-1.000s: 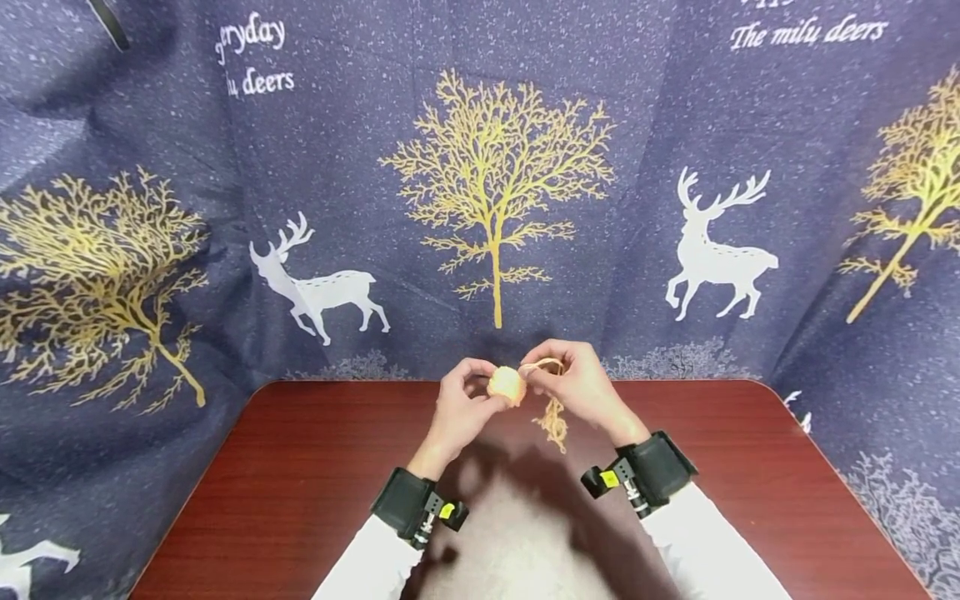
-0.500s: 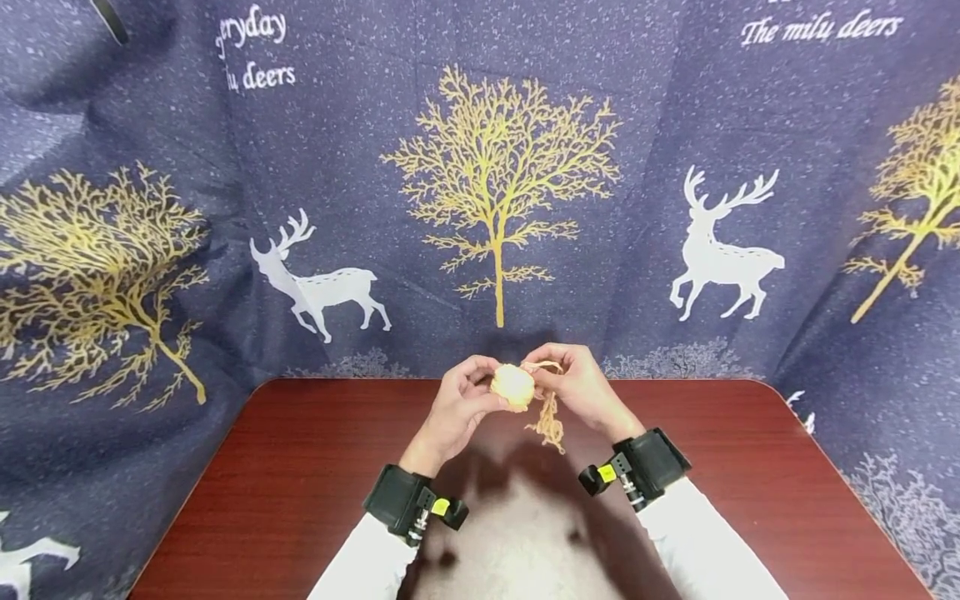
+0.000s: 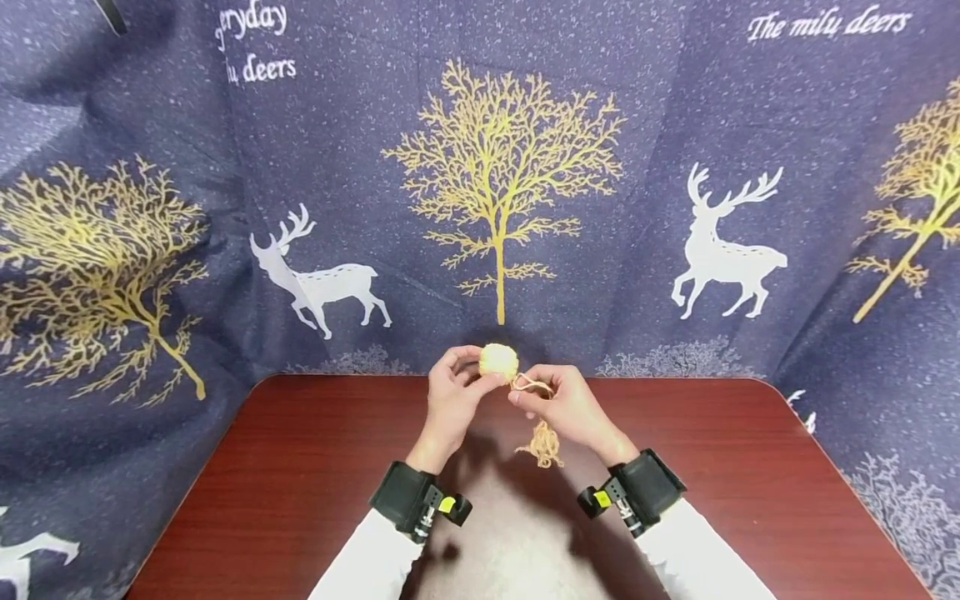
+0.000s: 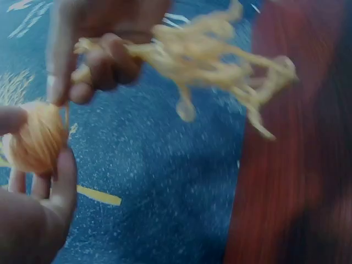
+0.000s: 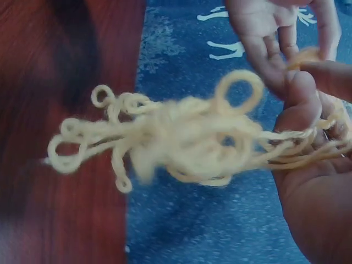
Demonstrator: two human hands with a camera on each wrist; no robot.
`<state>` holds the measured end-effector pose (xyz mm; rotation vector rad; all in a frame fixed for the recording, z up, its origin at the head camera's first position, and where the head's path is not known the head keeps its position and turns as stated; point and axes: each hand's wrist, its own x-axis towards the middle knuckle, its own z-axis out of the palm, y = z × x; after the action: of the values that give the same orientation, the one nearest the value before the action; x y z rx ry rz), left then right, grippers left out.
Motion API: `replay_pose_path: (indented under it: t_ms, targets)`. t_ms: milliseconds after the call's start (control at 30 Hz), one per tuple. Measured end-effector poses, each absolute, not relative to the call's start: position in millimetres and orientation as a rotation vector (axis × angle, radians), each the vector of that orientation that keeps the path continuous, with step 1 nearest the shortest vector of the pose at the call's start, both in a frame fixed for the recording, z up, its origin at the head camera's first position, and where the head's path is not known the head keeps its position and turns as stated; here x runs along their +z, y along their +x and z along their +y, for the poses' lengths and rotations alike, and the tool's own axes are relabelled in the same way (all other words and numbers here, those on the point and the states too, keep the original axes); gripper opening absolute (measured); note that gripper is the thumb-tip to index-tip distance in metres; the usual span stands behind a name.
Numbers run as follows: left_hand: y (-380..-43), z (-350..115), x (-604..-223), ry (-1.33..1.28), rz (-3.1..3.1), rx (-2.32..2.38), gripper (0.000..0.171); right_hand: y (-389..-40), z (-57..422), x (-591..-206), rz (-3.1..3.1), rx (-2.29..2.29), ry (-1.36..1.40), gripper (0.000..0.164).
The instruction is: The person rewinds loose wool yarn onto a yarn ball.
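Note:
A small ball of pale yellow yarn (image 3: 498, 360) is held up between the thumb and fingers of my left hand (image 3: 452, 400). In the left wrist view the wound strands of the yarn ball (image 4: 38, 137) show plainly. My right hand (image 3: 573, 408) pinches a strand close beside the ball, with more yarn running through its curled fingers. Below that hand dangles a loose tangle of yarn (image 3: 543, 445), full of loops; the yarn tangle (image 5: 187, 137) looks partly blurred in the right wrist view.
Both hands are above the far edge of a reddish-brown table (image 3: 315, 450). Behind it hangs a dark blue cloth (image 3: 450, 317) printed with trees and deer. A black band with a small camera (image 3: 405, 502) wraps the left wrist; another wristband (image 3: 647, 492) is on the right.
The left hand has raised the yarn ball slightly and shifted it left. My right hand has dropped a little below the ball, and the dangling tangle has swung lower.

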<state>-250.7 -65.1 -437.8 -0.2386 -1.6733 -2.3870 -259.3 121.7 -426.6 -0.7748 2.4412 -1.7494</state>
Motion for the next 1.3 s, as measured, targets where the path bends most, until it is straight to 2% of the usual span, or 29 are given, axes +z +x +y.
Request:
replay_pose_path:
  t_ms: [167,400,667,800,1000,1200,1300]
  targets:
    - [-249,-65,-444,-0.284,-1.973,-2.115,0.039,-257,125,-416,2.534,-1.633,-0.873,0.007]
    - [-246,-67,-443,-0.483,-2.227,-2.036,0.037,-265,131,-402,2.511,-1.649,-0.894,0.006]
    - [-245,-76,-441,-0.813,-2.177,-2.4,0.045,-279,137,-399,2.457,-1.64,-0.926,0.009]
    - [-244,-78,-439,-0.895,-2.004,-2.638,0.038,-283,137,-406,2.424,-1.707,-0.855,0.01]
    - [-242,-78,-433,-0.822,-1.638,-2.861,0.033,-282,130,-429,2.308,-1.907,-0.696,0.011]
    - [-245,-77,-430,-0.59,-1.368,-2.937,0.047,-275,122,-444,2.387,-1.952,-0.653,0.019]
    - [-248,-76,-431,-0.467,-1.314,-2.915,0.05,-269,119,-449,2.433,-1.954,-0.643,0.018]
